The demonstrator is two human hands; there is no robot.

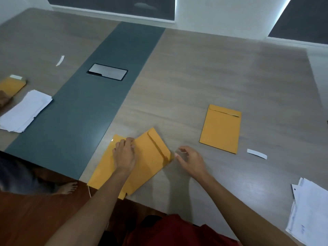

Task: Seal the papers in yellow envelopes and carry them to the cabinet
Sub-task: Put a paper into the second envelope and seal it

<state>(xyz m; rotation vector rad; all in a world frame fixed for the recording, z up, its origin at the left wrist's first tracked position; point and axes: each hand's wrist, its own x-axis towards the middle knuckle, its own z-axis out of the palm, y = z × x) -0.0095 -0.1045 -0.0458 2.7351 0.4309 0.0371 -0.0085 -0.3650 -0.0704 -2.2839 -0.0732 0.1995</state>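
Two yellow envelopes overlap at the table's near edge. The upper envelope (pixel 150 157) lies flap side up, and the lower envelope (pixel 102 172) pokes out to its left. My left hand (pixel 124 154) rests where they overlap, its fingers bent down onto the upper envelope's left edge. My right hand (pixel 191 161) hovers just right of the flap corner with loosely curled fingers, and I see nothing in it. A third yellow envelope (pixel 221 128) lies flat further right with its flap folded down. White papers (pixel 308 210) are stacked at the right edge.
A white peel-off strip (pixel 256 153) lies beside the third envelope; another strip (pixel 60 60) is far left. At the left lie a second paper stack (pixel 24 110), another yellow envelope (pixel 12 85) and another person's hand (pixel 3 100). A metal cable hatch (pixel 107 71) sits in the dark centre band.
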